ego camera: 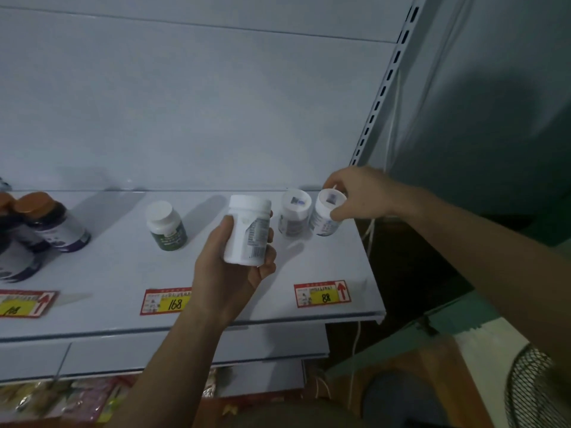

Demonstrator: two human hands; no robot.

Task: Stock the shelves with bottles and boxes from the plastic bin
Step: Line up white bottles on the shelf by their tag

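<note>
On the pale grey metal shelf (108,267), several round bottles are being kept upright, their contents hidden by opaque walls and closed caps. A smooth white plastic bottle (246,231) with a printed label is being gripped by the left hand (228,267) — thumb on its left side, fingers curled round its right and lower part — and is being held just above the shelf's middle, near the front. At the shelf's right end, a small white bottle (328,217) with a sticker on its flat lid is being pinched at the lid's rim by the fingers and thumb of the right hand (360,193), and it is standing just beside a matching bottle (294,215) to its left. A white-capped bottle with a green label (167,226) is being left standing alone further left, well apart from both hands. Dark bottles with orange caps (52,222) are being crowded at the far left edge. Red-and-yellow price tags (323,293) are being displayed along the front lip — one is partly covered by the left wrist.
</note>
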